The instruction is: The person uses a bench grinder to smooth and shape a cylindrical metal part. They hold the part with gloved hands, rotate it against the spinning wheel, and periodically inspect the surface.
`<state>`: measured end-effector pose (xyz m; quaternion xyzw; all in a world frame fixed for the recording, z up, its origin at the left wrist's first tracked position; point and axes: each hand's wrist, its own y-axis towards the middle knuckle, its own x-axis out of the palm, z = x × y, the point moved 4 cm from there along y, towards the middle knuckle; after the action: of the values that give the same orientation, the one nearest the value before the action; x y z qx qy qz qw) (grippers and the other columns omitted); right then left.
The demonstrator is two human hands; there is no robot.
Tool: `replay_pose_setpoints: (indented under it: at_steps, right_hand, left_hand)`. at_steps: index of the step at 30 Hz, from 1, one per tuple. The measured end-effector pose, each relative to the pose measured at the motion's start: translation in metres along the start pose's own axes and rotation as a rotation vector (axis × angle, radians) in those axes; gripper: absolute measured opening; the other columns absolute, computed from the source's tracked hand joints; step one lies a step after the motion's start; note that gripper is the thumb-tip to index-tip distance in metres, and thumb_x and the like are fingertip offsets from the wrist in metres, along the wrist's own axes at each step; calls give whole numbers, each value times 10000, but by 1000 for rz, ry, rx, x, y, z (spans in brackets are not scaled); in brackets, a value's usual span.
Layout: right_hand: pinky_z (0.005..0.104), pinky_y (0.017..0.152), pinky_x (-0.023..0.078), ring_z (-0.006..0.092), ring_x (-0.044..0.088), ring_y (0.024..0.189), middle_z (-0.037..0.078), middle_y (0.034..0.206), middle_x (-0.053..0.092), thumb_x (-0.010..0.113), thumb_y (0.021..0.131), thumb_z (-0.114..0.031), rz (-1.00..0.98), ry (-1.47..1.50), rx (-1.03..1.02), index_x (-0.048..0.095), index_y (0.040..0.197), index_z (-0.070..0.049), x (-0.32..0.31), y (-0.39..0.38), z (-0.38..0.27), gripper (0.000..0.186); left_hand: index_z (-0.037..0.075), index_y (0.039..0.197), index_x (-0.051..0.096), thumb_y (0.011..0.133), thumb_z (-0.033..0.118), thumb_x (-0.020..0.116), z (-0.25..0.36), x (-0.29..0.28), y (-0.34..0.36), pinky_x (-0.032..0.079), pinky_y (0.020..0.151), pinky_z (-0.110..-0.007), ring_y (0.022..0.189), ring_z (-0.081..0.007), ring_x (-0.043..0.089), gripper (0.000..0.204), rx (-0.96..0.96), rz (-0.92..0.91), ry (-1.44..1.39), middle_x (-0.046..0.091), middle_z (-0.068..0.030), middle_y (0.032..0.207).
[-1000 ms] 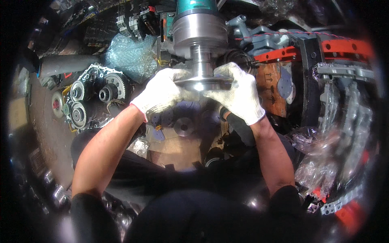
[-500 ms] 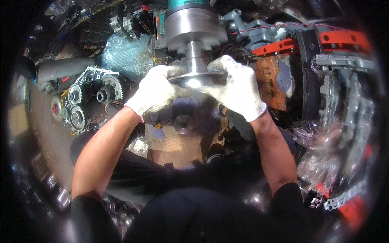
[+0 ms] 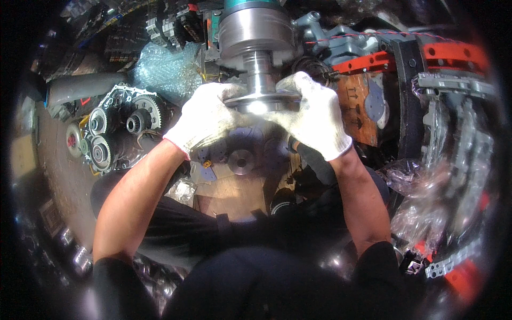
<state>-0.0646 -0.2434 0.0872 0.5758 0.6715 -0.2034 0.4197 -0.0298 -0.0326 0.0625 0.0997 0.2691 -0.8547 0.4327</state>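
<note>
Floor [image 3: 66, 184] was bare brown at the left. Open gear housing [image 3: 134, 124] sat on it, gears exposed, with a pale round part [image 3: 74, 141] just beside its left edge. Flat cardboard sheet [image 3: 234, 193] lay at the centre; blue plate [image 3: 208, 174] at its far left, grey holed disc [image 3: 241, 161] at its far end, direct contact unclear. Brown cardboard piece [image 3: 352, 130] on the right carried a blue holed plate [image 3: 376, 101]; its own support was hidden.

At upper centre, the metal disc [image 3: 261, 103] is partly hidden by gloved fingers [image 3: 290, 120], the teal cylinder [image 3: 250, 5] above cut off.
</note>
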Motion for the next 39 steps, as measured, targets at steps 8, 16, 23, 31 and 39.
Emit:
replay_pose_setpoints:
  at_steps: [8, 16, 23, 31, 39]
  right_hand:
    - [370, 779, 662, 283, 822, 914, 155, 1010, 814, 986, 787, -302, 8, -39, 11, 736, 1141, -48, 0, 0, -1, 503]
    - [371, 785, 666, 282, 821, 929, 147, 1025, 815, 989, 778, -284, 0, -35, 6, 731, 1161, -56, 0, 0, -1, 515]
    - [377, 775, 666, 291, 822, 916, 160, 1003, 812, 984, 790, -335, 21, -29, 2, 728, 1158, -55, 0, 0, -1, 528]
    - [381, 775, 667, 289, 824, 913, 158, 999, 815, 990, 778, -326, 9, -52, 30, 726, 1160, -56, 1, -2, -1, 537]
    - [380, 772, 665, 291, 824, 903, 154, 997, 817, 988, 777, -290, 29, -18, 24, 731, 1159, -65, 2, -2, 0, 512]
  left_hand:
    - [51, 1207, 804, 830, 404, 896, -5, 0, 2, 590, 864, -382, 919, -257, 771, 525, -25, -34, 30, 810, -153, 1041]
    - [53, 1193, 811, 818, 360, 914, -1, -1, -2, 590, 882, -378, 908, -242, 772, 495, -58, -1, -10, 814, -147, 1029]
    - [71, 1207, 816, 824, 361, 914, -1, -3, -1, 596, 861, -371, 899, -235, 779, 491, -59, -21, 4, 819, -133, 1020]
    - [44, 1173, 805, 836, 180, 901, 2, -2, -3, 581, 787, -326, 835, -146, 728, 376, -19, 24, 42, 800, -66, 966]
    - [44, 1181, 808, 847, 177, 899, 4, -3, -3, 582, 785, -317, 836, -138, 731, 371, -5, 11, 38, 809, -66, 972]
